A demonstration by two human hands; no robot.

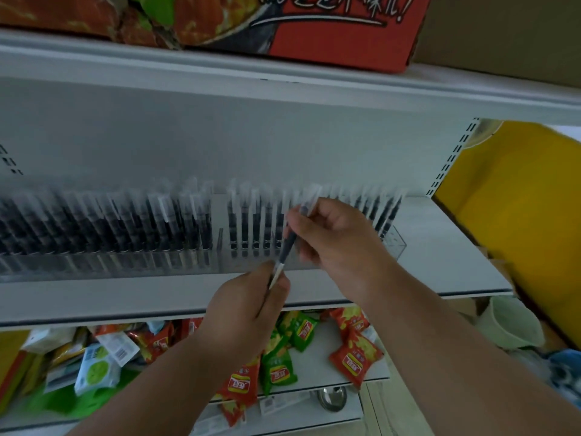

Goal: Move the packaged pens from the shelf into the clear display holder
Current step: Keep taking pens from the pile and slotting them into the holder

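Note:
One packaged pen (288,243), dark with a clear wrapper, is held tilted between both hands in front of the clear display holder (394,243). My left hand (242,313) pinches its lower tip. My right hand (333,237) grips its upper part. The holder runs along the white shelf (440,256) and stands full of upright packaged pens (125,221) in a long row, with a small gap near the middle. The image is blurred by motion.
A red printed carton (330,29) sits on the shelf above. Below, red and green snack packets (355,357) lie loose on a lower shelf. A yellow surface (518,215) stands at the right, with a pale bowl (515,322) beneath it.

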